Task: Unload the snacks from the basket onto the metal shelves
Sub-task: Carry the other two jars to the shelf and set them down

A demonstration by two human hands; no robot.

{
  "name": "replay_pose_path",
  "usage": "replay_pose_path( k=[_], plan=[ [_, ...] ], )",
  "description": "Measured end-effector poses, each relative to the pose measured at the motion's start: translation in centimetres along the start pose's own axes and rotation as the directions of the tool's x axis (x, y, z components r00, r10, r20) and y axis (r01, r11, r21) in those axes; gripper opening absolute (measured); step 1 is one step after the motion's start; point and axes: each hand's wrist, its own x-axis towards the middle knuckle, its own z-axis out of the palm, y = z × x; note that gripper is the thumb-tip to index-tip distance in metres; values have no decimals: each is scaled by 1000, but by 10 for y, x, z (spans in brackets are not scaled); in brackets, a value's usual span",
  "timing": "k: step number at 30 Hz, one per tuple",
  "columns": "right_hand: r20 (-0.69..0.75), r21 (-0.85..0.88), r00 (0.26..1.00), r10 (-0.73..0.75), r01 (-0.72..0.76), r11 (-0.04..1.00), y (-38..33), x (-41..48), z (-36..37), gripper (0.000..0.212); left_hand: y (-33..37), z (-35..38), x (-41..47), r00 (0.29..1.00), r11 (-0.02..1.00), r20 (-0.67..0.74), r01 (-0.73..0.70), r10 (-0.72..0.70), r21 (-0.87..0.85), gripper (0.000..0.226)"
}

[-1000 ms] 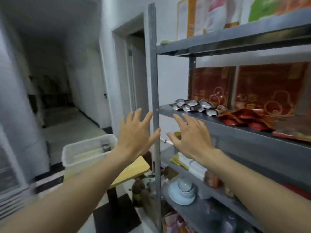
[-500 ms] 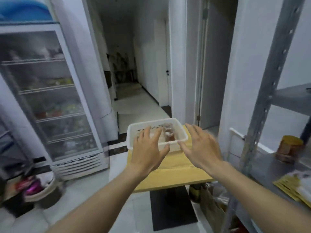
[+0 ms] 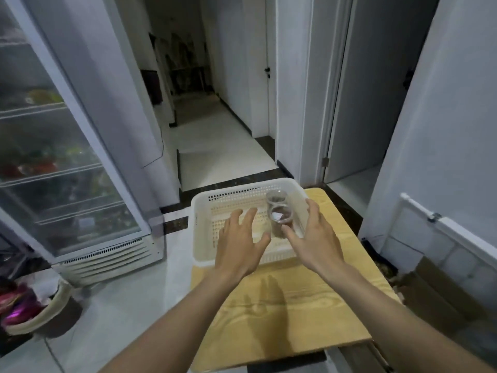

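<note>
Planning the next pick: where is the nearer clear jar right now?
In the head view, the nearer clear jar stands in the right part of the white basket, directly before a second jar, just beyond the right hand.

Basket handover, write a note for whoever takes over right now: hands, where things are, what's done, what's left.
Left hand: open, over the basket, holding nothing.
Right hand: open, fingers spread beside the near jar; no grip yet, and contact is unclear.
Things: the basket sits on the wooden table. The near jar and far jar stand in the basket's far right corner. The shelves are out of view.
Done: the rest of the basket looks empty.
Left: lift both jars out and set them on the shelves.
</note>
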Motion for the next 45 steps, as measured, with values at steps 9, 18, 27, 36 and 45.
replay_pose_path(
  k=[9,18,27,36,45],
  plan=[
    [149,239,935,321,-349,906,31,109,81,80,-64,70,110,974,977,225,64,-17,-203,59],
    [307,243,855,418,-495,834,93,188,123,83,-82,135,192,921,946,374,211,-107,-248,57],
    [435,282,841,320,-465,839,146,232,182,83,-87,202,275,845,739,442,500,-302,-452,72],
    [359,282,887,291,-400,872,166,239,195,87,-84,245,315,853,812,480,422,-205,-404,94],
    [253,349,936,244,-323,880,165,234,191,73,-92,227,312,922,834,348,324,-171,-447,86]
  ],
)
